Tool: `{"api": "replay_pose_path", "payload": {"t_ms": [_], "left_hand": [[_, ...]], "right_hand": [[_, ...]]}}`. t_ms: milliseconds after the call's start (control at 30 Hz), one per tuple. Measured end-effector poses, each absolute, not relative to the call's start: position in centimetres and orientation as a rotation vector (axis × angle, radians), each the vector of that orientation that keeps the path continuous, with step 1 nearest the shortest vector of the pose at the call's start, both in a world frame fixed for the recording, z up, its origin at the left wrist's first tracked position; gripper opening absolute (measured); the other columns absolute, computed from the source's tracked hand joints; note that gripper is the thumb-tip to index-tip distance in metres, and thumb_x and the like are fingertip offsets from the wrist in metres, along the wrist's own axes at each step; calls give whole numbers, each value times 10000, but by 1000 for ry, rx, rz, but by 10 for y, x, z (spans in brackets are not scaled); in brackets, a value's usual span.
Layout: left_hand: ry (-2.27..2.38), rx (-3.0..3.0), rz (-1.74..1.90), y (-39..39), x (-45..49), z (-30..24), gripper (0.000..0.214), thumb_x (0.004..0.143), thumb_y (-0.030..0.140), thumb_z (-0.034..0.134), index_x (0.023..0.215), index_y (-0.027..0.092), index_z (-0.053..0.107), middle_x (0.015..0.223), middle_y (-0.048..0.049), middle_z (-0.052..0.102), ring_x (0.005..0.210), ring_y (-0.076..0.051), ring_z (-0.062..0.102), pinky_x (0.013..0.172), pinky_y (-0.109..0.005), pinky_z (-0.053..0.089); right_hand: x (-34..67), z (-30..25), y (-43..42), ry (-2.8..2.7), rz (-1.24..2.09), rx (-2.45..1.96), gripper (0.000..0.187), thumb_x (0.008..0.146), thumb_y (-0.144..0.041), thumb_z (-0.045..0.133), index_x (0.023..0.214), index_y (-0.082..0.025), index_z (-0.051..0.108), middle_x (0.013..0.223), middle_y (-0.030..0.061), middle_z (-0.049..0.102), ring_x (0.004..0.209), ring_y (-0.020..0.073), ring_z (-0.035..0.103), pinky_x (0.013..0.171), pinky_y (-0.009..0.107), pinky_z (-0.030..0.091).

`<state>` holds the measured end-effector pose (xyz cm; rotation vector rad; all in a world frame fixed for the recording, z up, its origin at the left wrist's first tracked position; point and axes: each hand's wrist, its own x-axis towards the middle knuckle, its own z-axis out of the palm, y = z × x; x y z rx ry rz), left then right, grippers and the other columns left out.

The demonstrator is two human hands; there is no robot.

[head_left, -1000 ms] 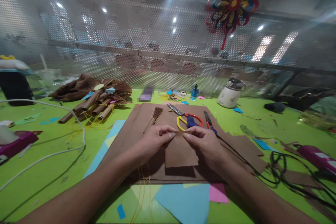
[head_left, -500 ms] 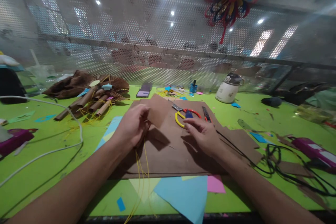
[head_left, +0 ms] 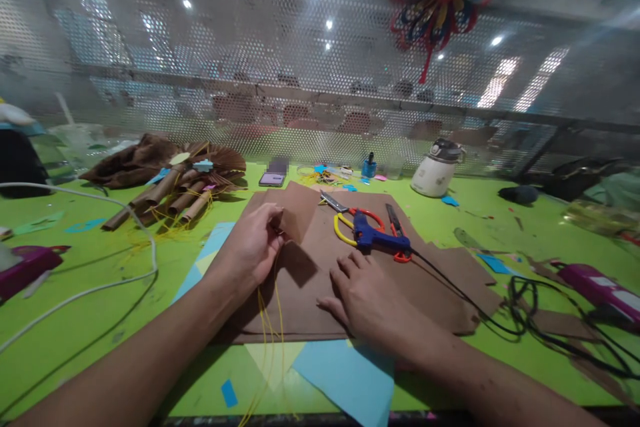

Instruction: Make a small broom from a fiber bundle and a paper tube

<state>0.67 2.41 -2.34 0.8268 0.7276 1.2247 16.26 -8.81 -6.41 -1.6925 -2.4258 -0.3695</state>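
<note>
My left hand (head_left: 253, 240) pinches a folded piece of brown paper (head_left: 299, 210) above the stack of brown paper sheets (head_left: 315, 310). Yellow strings (head_left: 271, 327) hang below that hand; where they begin is hidden by the fingers. My right hand (head_left: 367, 290) is palm down over the stack with fingers spread, holding nothing. Just beyond its fingertips lies a blue glue gun (head_left: 381, 239), its black cord running right. Scissors with yellow and red handles (head_left: 343, 232) lie partly under the glue gun. A red-and-black cutting tool (head_left: 395, 219) rests beside them.
Rolled brown paper pieces with a pleated fan (head_left: 180, 193) lie at the left. A white jug (head_left: 434, 170), a phone (head_left: 273, 175) and a blue bottle (head_left: 369, 167) stand farther back. Blue paper (head_left: 350, 377) is at the front edge; a purple device (head_left: 600, 290) sits right.
My right hand has come back toward me, away from the glue gun, which now shows fully. My left hand keeps the brown paper piece in nearly the same place.
</note>
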Motion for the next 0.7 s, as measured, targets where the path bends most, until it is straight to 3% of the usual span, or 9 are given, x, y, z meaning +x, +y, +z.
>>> {"api": "replay_pose_path", "payload": {"t_ms": [500,700], "left_hand": [[703,1030,1151,19,8,-27,73,683,179,605,630,164,558,606,58,471,528,-71,414,443,-177,331],[694,1138,1095,16,5,-29,81,737,212,583,672,166,569,658,45,479,585,-84,436,474,-174,368]], "right_hand": [[176,-78,-74,-2392,-480,-1728,211,906,-332,494,880,-155,605,898,135,634,873,282,524,746,394,408],[177,-69,-72,-2469,-536,-1751,135,855,-101,500,842,-133,630,796,125,643,790,265,531,656,357,400]]}}
